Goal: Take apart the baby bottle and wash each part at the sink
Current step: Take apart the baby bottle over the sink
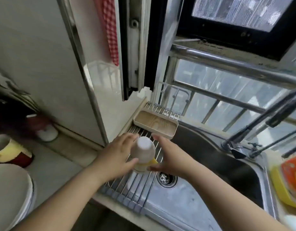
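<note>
Head view: baby bottle (144, 152) over wire rack (140, 185) at sink's (202, 194) left edge, near drain (166, 178); pale cap up, yellow collar below. Left hand (117, 155) wraps bottle, fingers curled round far side, thumb on near side. Right hand (167, 155) alongside, fingers fairly straight, thumb touching collar.

Step, as judged: bottle assembled, disassembly just starting. Next move calls for steady left hold while right grips cap or collar to pull or twist off.

Writing: orange pack (292, 172) at sink's right edge bears print, too blurred to read. Bottle label: none legible.
</note>
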Motion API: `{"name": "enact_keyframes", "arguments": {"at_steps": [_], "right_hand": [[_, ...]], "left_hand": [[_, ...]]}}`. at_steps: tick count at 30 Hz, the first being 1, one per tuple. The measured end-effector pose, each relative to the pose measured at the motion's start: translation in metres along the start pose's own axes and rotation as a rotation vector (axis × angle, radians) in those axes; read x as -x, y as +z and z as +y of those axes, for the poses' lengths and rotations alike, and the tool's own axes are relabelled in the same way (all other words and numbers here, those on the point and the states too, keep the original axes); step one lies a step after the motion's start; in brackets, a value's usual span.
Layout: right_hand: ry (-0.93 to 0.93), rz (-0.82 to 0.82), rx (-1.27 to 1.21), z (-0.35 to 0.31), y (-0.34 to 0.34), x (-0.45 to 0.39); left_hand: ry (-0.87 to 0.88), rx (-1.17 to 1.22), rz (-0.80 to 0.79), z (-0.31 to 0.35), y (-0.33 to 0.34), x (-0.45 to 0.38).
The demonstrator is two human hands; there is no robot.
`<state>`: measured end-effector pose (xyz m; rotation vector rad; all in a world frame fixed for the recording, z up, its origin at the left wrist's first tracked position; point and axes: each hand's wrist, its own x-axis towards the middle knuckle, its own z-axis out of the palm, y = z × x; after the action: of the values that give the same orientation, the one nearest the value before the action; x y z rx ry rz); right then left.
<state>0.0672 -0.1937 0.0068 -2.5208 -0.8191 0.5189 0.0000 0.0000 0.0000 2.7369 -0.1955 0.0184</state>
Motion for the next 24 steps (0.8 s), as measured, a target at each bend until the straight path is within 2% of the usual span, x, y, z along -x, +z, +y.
{"name": "enact_keyframes", "arguments": {"at_steps": [3, 9, 15, 19, 24], "right_hand": [[0.012, 0.029, -0.143, -0.001, 0.021, -0.012], [0.047, 0.210, -0.378, 0.002, 0.060, -0.023], [0.071, 0.243, -0.453, 0.003, 0.038, -0.012], [0.130, 0.264, -0.523, 0.005, -0.003, 0.005], [0.175, 0.397, -0.686, 0.009, -0.025, 0.026]], "left_hand": [[-0.093, 0.080, -0.058, -0.009, 0.010, -0.002], [-0.151, 0.208, -0.158, -0.016, 0.028, 0.003], [-0.153, 0.408, -0.194, -0.016, 0.037, 0.000], [-0.108, 0.497, -0.135, 0.006, 0.024, -0.017], [-0.037, 0.592, -0.039, 0.043, 0.017, -0.036]]}}
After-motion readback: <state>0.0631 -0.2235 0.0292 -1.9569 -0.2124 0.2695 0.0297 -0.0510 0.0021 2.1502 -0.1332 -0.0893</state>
